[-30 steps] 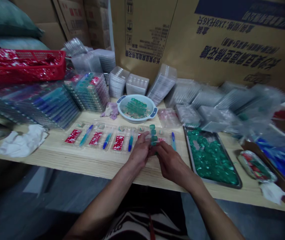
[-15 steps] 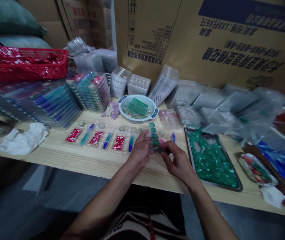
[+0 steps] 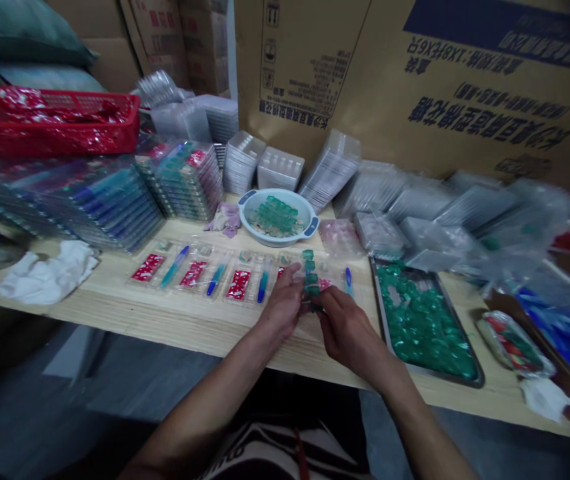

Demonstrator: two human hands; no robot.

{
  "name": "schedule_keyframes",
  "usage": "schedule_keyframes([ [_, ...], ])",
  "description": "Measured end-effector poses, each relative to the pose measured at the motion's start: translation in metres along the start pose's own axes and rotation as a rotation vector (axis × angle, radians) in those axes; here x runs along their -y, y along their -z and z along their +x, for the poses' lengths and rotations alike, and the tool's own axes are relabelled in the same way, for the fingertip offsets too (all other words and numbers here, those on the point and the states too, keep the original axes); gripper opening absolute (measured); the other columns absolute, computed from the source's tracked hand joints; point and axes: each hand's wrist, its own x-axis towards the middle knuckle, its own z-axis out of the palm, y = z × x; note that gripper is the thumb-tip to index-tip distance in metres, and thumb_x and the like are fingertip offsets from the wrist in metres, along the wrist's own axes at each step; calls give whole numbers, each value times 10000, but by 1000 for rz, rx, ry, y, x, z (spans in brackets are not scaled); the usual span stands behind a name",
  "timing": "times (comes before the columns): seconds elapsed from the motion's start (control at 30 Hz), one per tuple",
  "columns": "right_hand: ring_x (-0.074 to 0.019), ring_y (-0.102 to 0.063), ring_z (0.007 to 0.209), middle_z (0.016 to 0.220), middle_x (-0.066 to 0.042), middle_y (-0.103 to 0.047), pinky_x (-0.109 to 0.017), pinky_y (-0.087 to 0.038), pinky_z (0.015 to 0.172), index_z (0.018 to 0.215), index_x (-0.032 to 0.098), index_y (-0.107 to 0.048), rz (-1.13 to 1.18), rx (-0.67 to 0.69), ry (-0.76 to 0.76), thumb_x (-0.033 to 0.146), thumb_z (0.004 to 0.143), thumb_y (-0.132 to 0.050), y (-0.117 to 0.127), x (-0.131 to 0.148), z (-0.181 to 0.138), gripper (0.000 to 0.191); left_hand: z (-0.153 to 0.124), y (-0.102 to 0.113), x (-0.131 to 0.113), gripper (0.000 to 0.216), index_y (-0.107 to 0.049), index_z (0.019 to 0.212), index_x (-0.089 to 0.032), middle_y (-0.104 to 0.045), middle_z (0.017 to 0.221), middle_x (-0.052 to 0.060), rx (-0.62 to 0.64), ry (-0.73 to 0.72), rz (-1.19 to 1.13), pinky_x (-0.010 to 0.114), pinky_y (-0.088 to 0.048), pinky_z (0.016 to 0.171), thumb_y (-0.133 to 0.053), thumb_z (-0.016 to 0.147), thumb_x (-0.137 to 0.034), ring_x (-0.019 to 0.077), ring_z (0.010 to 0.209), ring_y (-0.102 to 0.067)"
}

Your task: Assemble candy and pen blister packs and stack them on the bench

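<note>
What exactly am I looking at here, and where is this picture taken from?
This comes from one camera worn on a person's head, looking down at their own bare hands; no machine is involved. On the wooden table lie clear blister trays with blue items and red packets, a blue-handled bowl, and a metal tray of green pieces. The left hand is beside a row of small green pieces. The right hand pinches a small green piece at the row's near end.

Red basket, white rag, cardbd carton, metal tray w/ green pcs
</note>
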Motion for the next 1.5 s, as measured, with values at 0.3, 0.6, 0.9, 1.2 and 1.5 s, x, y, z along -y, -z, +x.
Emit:
schedule_keyframes([
  [0.3,-210,-637,895,1034,-77,-643,-361,-529,793,1288,219,-491,113,-104,-37,72,916,-475,4,-7,0,400,7,10,0,412,-570,1169,-165,-705,865,45,146,-32,-142,237,-542,625,-696,779,-122,134,671,-663],
  [0.6,-272,-628,1085,1218,-138,-670,-480,-494,910,1364,197,-537,-190,-171,149,-54,819,-449,2,4,-13,606,1,18,-11,602,-478,1289,-205,-713,1065,83,172,-24,-114,305,-591,687,-760,762,-140,208,813,-741],
  [0.9,-246,-661,999,1188,-140,-652,-421,-547,821,1308,198,-587,124,-389,-291,246,967,-496,-2,-19,-13,356,0,19,-10,728,-446,1305,-225,-689,1146,75,245,-82,-105,319,-596,808,-755,687,4,205,898,-749],
  [1.2,-161,-611,576,714,1,-667,-295,-493,546,1313,162,-527,1061,-432,-619,541,794,-751,-17,-23,-3,680,-3,17,-12,541,-497,1339,-185,-711,1167,153,318,-47,-126,431,-575,949,-745,873,-303,274,1060,-723],
  [1.5,-170,-653,617,767,-31,-724,-304,-522,597,1247,185,-603,1212,-453,-682,489,702,-858,-20,-21,-6,674,-3,21,-1,703,-476,1326,-162,-760,1009,140,152,-42,37,282,-591,742,-852,732,-169,210,808,-760],
])
